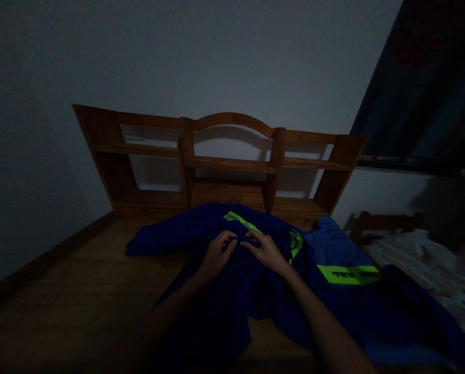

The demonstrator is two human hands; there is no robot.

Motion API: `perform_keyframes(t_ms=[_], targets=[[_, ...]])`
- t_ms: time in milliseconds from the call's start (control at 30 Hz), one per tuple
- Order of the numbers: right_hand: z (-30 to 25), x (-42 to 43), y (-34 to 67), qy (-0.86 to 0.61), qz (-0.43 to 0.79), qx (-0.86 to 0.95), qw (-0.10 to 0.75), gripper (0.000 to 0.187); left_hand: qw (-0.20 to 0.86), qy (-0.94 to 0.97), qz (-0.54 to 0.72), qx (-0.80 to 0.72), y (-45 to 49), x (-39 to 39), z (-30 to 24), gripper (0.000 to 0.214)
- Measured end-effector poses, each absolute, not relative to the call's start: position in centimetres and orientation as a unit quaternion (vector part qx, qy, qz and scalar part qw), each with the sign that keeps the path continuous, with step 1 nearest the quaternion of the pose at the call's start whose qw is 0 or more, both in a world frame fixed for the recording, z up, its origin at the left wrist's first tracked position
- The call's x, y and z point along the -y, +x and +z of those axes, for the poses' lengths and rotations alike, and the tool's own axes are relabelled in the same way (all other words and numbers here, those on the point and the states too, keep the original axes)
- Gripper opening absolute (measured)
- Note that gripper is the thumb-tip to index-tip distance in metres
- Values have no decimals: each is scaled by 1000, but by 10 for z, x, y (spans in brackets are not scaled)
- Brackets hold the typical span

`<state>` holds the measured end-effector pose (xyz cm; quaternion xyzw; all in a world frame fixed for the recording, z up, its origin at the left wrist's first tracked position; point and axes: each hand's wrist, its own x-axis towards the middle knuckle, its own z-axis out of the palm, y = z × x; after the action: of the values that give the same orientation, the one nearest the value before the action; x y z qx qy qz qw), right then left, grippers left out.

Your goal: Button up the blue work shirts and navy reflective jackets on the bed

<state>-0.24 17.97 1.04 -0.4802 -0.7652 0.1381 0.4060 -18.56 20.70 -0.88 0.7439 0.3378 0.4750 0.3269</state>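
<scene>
A dark blue work jacket (201,223) with yellow-green reflective strips lies crumpled on the wooden desk (72,291), one sleeve stretched out to the left. My left hand (218,254) is closed in a pinch on its cloth, just below a reflective strip. Close beside it, my right hand (267,253) pinches the same cloth, thumb and fingers curled toward the left hand. The exact bit between the fingertips is too dark to make out. To the right, more blue clothing (333,244) bears a wide yellow-green band with dark lettering.
A wooden shelf unit (232,165) with several compartments stands at the back of the desk against a pale wall (217,57). On the right are a wooden chair back (388,221), a pile of whitish cloth or plastic (423,259) and a dark window or curtain (423,88).
</scene>
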Motion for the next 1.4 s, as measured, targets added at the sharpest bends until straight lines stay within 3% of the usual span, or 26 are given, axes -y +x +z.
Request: perform_keyframes(t_ms=[367,600,933,1133,1200,1267,1400], targets=[[8,-181,0,-485,121,775,387,21,201,817,435,-321,-186,-202,-2,22],[11,-179,-3,-490,95,774,390,24,180,808,452,-334,-184,-194,2,21],[15,-174,-6,-499,78,776,378,33,273,740,519,-329,-178,-177,8,25],[23,-174,-8,-471,11,774,423,30,415,575,584,-396,-188,-211,-9,32],[28,-174,-5,-472,-17,779,412,37,446,507,616,-405,-199,-233,-16,34],[29,-173,1,-502,-53,777,376,59,458,456,635,-424,-212,-253,-22,36],[24,-161,17,-676,-42,709,196,104,483,403,651,-424,-234,-277,-33,43]])
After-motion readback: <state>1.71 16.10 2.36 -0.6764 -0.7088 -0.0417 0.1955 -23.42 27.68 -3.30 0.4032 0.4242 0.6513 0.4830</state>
